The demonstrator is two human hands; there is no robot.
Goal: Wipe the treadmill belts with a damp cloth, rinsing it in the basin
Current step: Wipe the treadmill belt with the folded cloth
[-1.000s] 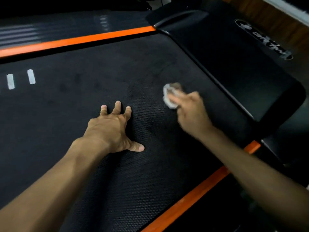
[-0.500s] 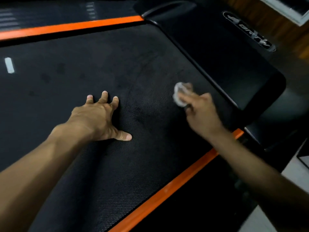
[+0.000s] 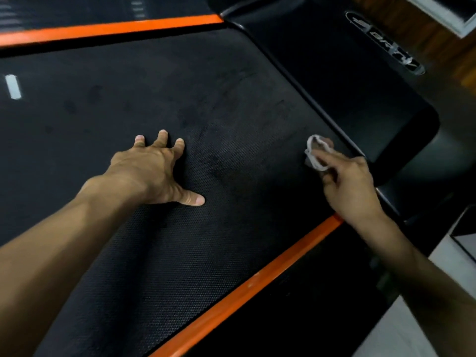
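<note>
The black textured treadmill belt [image 3: 154,253] fills most of the view, with dull smudges near its middle. My left hand [image 3: 154,171] lies flat on the belt, fingers spread and thumb out to the right. My right hand [image 3: 350,186] grips a small bunched white cloth [image 3: 313,153] and presses it onto the belt close to the edge of the black motor cover [image 3: 347,86]. Most of the cloth is hidden under my fingers. No basin is in view.
Orange side rails run along the belt's far side [image 3: 110,28] and near side [image 3: 244,287]. A white stripe [image 3: 13,86] marks the belt at left. A silver logo [image 3: 386,42] sits on the motor cover. Pale floor [image 3: 412,325] shows at lower right.
My right hand has slid the cloth to the right across the belt, toward the motor cover. My left hand stays flat on the belt. The camera has swung a little.
</note>
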